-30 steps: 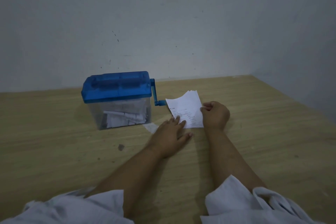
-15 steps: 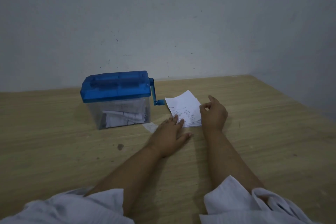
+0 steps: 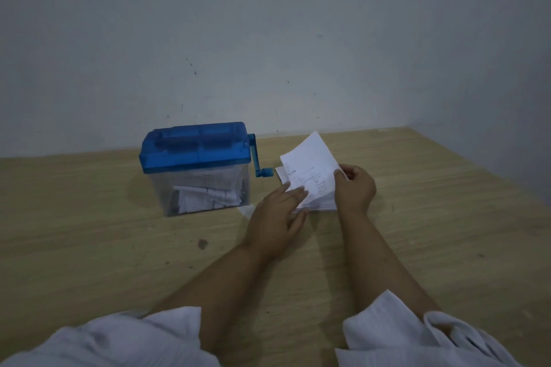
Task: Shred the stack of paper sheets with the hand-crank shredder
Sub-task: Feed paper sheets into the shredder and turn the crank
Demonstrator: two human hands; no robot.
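A: Over to the right hand [image 3: 354,188]?
B: Pinching the top sheet [image 3: 310,162] by its right edge, lifted off the stack [image 3: 320,202].
A: And the left hand [image 3: 277,217]?
B: Flat, fingers straight, pressing that stack onto the table [image 3: 89,247], just right of the blue shredder [image 3: 195,152] and its crank [image 3: 258,165].
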